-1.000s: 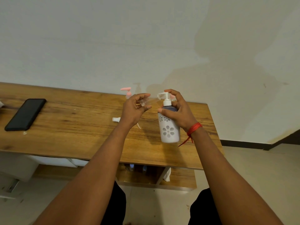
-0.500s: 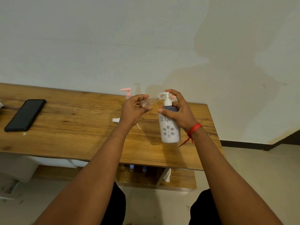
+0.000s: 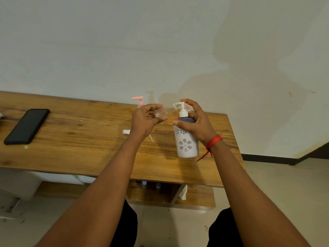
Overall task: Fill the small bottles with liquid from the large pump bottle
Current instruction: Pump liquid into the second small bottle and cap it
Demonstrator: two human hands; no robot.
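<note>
My right hand [image 3: 195, 123] grips the large pump bottle [image 3: 186, 141], white with flower cut-outs and a dark neck, held above the wooden table [image 3: 80, 139]. A finger rests on its white pump head [image 3: 179, 105]. My left hand [image 3: 146, 120] holds a small clear bottle [image 3: 162, 112] tilted on its side, its mouth right at the pump's spout. A small bottle with a pink pump [image 3: 139, 101] stands behind my left hand, partly hidden. A white pump cap [image 3: 126, 131] with its tube lies on the table under my left wrist.
A black phone [image 3: 26, 126] lies at the table's left. The wall is close behind the table. A lower shelf [image 3: 195, 196] under the tabletop holds a few small bottles. The table's right edge ends just past my right wrist.
My left hand has brought the small clear bottle to the right, from a gap away to the pump's spout. The right hand and large bottle have stayed in place.
</note>
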